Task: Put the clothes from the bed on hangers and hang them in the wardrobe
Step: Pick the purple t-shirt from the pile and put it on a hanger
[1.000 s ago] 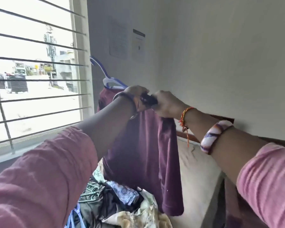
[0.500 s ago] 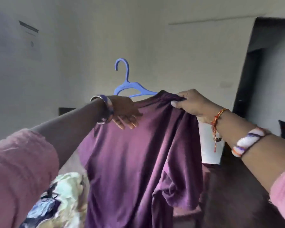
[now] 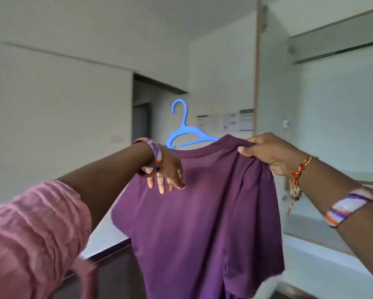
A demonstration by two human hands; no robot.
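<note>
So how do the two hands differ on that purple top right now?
The right hand pinches the purple top at its shoulder, fingers curled round bunched cloth. The left hand has its fingers straight, pointing down against the front of the top. The right wrist also carries a red-yellow thread; the left shows none. Both are held up level with the blue hanger.

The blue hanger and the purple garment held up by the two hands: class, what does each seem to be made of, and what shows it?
Blue hanger: probably moulded plastic, smooth and evenly coloured, with flat thin arms and a one-piece hook.
Purple garment: soft, matte fabric, likely a thin knit; it drapes in loose folds and bunches where the right hand pinches it.
</note>
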